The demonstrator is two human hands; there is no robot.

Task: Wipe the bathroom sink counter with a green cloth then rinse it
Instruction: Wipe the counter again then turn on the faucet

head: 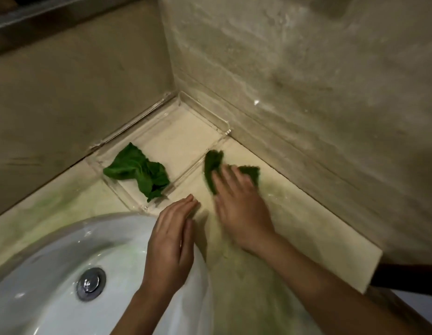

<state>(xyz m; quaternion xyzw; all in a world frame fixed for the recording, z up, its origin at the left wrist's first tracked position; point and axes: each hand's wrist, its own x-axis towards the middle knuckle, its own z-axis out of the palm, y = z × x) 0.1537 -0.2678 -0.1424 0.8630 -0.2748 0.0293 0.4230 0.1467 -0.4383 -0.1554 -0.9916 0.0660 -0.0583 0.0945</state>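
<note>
Here the green cloth [213,165] lies bunched on the counter [306,238] just right of the frame's centre. Its long axis runs roughly left to right across the picture, dipping a little toward the right, and one darker lobe pokes up toward the upper left. The right hand [236,197] lies flat on top of it, fingers [224,175] stretched out and pressing down rather than curled round it. Cloth shows on both sides of the fingers and past their tips, though motion blur softens the edges. The left hand [171,243] sits below and to the left, fingers straight and held together, holding nothing, over the rim of the white sink [53,274] where it meets the counter.

The counter is pale cream stone with a wet, greenish sheen. A clear tray [205,112] fills the corner, and a second green cloth [140,171] lies crumpled in its lower left part. A metal drain plug [91,283] shows at lower left. Beige stone walls [306,68] meet above the tray.
</note>
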